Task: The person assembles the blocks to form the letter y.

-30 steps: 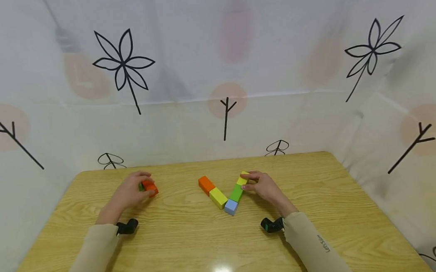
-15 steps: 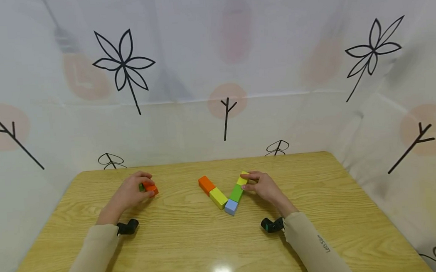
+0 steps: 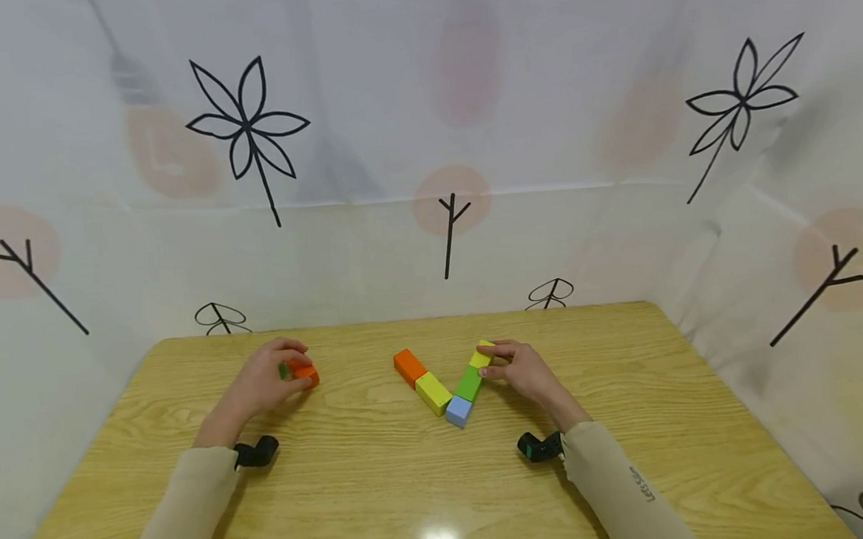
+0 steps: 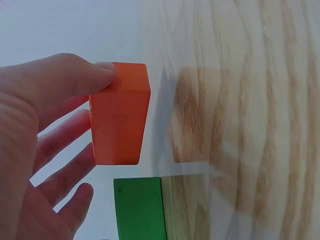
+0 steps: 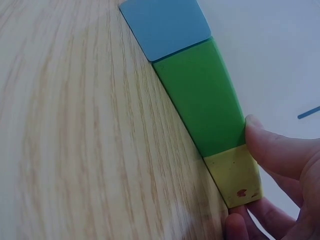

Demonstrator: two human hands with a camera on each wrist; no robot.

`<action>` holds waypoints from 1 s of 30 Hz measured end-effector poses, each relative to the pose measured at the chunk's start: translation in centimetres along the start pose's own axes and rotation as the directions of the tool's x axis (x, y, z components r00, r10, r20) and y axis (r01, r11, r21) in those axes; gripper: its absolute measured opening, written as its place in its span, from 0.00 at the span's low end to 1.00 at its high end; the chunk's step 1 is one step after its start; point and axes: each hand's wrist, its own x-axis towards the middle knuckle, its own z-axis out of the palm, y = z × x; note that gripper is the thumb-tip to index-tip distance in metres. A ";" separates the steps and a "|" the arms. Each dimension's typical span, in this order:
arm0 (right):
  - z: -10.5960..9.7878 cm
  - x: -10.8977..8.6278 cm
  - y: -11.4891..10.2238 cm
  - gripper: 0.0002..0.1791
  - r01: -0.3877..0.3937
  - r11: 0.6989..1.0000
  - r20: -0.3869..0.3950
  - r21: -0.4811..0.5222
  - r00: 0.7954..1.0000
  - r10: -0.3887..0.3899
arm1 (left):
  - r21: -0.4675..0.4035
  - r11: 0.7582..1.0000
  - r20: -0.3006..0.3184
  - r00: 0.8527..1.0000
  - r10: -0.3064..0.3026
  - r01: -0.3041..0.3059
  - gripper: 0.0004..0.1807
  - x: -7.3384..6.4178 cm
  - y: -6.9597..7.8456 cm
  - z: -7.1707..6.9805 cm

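Note:
My left hand (image 3: 260,383) pinches an orange block (image 4: 120,125) between thumb and fingers at the left of the table. A green block (image 4: 140,210) stands close beside it, mostly hidden by the hand in the head view. On the right side, my right hand (image 3: 529,375) holds a yellow block (image 5: 234,177) at the far end of a slanting row, the thumb near its seam with a green block (image 5: 200,100). A light blue block (image 5: 170,30) forms the row's near end. Another orange block (image 3: 409,367) and a yellow block (image 3: 434,393) make a second slanting line, meeting the first in a V.
Everything lies on a wood-grain table (image 3: 356,497). Behind it and at both sides hangs a pale cloth (image 3: 371,257) with plant drawings. Black wrist cameras (image 3: 257,452) jut inward from both sleeves, low over the tabletop.
My left hand has shifted slightly to the right with the orange block. The right hand keeps its place on the yellow block, and the V of blocks looks unchanged.

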 end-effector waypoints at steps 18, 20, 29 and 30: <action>-0.1 -0.1 0.1 0.25 0.000 1.000 0.005 0.004 1.000 0.000 | -0.064 0.995 -0.017 0.997 0.071 -0.072 0.10 -0.4 2.4 1.3; -0.1 -0.1 0.1 0.25 -0.002 1.000 0.005 0.007 1.000 0.002 | -0.072 0.994 -0.014 0.997 0.082 -0.083 0.09 -0.5 2.7 1.6; -0.1 0.0 0.1 0.25 -0.008 1.000 0.008 0.003 1.000 0.008 | -0.104 0.989 0.039 0.993 0.112 -0.108 0.09 -1.0 4.6 2.7; -0.1 0.0 0.1 0.25 -0.009 1.000 0.008 0.000 1.000 0.009 | -0.110 0.988 0.042 0.993 0.113 -0.108 0.10 -1.0 4.8 2.8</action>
